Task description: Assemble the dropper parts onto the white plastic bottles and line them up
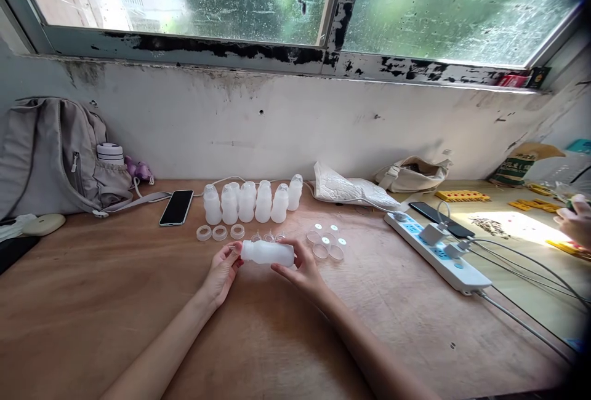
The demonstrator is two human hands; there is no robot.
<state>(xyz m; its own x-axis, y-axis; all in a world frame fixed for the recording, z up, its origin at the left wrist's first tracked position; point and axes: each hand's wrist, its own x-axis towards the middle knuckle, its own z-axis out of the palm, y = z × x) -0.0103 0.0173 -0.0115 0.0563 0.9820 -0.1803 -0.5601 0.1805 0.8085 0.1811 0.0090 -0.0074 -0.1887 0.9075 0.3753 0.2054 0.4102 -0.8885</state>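
Note:
A frosted white baby bottle [266,253] lies sideways in the air between my hands, just above the wooden table. My right hand [302,269] is closed round its base end, thumb below and fingers above. At the neck end, my left hand [226,269] pinches with its fingertips; whether a small part is also between them I cannot tell. Behind the bottle sit several clear nipples [268,236], partly hidden by it. White collar rings [220,232] lie to their left, and clear round caps and discs [329,251] to their right. Several bottles [247,202] stand upright farther back.
A phone [176,208] and a grey backpack [50,154] are on the left. At the right lie a power strip [438,255] with cables, a white plastic bag [344,186] and a beige pouch [413,172]. Another person's hand [575,220] shows at the far right edge.

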